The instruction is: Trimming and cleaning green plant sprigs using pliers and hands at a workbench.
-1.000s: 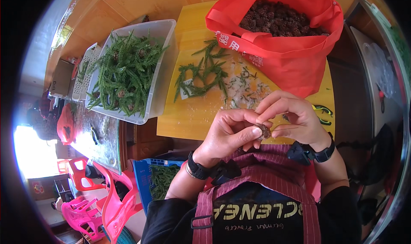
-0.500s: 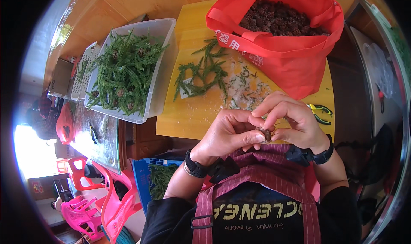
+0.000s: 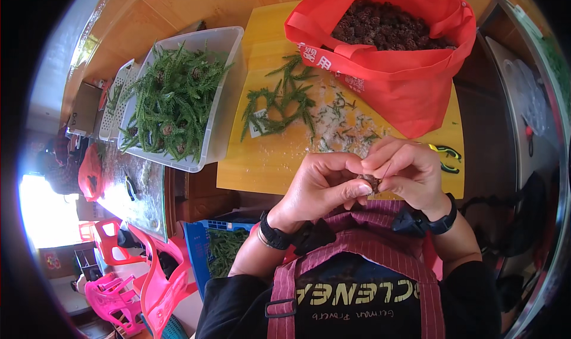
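Observation:
Between the thumb and fingers of my left hand [image 3: 324,181] sits a small brown pine cone [image 3: 372,183]. My right hand [image 3: 413,172] is closed in a pinch on a thin wire [image 3: 388,169] beside the cone; its fingertips cover part of both. Both hands are held just over the near edge of the yellow board [image 3: 262,175]. Beyond them, a ring of green artificial sprigs [image 3: 279,125] lies on the board, with trimmed green bits and white flakes [image 3: 342,125] strewn next to it.
A red bag [image 3: 404,86] full of pine cones [image 3: 386,27] stands at the far right of the board. To the left is a clear tub [image 3: 217,125] heaped with green sprigs [image 3: 178,95]. Yellow-handled pliers [image 3: 447,154] lie beside my right hand. A blue crate [image 3: 196,250] sits below the board.
My right hand has dropped slightly and drawn its fingers together beside the pine cone, pulling the wire more upright. My left hand keeps its hold on the cone.

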`<state>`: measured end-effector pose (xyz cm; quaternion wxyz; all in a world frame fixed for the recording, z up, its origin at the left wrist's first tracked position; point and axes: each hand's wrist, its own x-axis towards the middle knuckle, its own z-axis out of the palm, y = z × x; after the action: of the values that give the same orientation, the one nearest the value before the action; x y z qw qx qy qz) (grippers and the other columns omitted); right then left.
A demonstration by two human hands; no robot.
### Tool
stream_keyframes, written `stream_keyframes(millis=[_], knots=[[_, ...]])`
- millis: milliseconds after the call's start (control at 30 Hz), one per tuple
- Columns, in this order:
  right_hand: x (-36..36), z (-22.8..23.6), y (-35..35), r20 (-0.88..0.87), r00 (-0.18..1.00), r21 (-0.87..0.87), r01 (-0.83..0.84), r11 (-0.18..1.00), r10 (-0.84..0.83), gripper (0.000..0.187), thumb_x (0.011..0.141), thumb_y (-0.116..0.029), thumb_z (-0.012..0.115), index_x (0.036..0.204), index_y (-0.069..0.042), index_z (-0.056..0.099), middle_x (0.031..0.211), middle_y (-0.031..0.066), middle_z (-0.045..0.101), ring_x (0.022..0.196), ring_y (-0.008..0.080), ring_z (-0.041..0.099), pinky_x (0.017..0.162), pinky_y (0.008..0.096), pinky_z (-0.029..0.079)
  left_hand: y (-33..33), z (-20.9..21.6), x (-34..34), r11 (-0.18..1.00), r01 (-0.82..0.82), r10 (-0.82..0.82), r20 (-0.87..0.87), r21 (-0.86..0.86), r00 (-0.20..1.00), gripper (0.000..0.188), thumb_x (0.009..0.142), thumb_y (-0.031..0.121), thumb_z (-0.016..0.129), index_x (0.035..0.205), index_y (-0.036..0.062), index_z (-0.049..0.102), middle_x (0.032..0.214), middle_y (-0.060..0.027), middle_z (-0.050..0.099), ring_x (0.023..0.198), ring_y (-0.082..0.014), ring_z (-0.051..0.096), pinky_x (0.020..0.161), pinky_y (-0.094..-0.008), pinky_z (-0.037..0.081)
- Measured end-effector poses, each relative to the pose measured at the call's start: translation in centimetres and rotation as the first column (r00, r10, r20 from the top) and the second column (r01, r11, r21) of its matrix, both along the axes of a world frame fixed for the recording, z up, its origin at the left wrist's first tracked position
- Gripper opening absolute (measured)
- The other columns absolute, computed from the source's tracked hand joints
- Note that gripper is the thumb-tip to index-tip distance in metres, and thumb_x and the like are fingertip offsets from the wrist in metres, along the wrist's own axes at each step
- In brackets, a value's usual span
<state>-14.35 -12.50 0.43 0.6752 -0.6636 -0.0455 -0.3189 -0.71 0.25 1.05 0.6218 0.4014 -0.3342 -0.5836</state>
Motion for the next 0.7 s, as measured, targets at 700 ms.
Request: stream_keyframes(millis=[700], knots=[[-7.8, -0.8, -6.7, -0.487, 0.638, -0.761, 0.025, 0.649, -0.596, 0.051, 0.061, -0.012, 0.074, 0.107, -0.003, 0.055, 0.115, 0.0139, 0.053, 0.111, 0.0297, 0.049, 0.094, 0.0349, 0.039, -0.9, -2.8, -0.5, 0.975, -0.172, 0.170, -0.022, -0.138, 0.985, 0.020, 0.088, 0.012, 0.056, 0.103, -0.0013, 0.053, 0.091, -0.0125, 0.061, 0.067, -0.0127, 0.059, 0.054, -0.0208, 0.047]])
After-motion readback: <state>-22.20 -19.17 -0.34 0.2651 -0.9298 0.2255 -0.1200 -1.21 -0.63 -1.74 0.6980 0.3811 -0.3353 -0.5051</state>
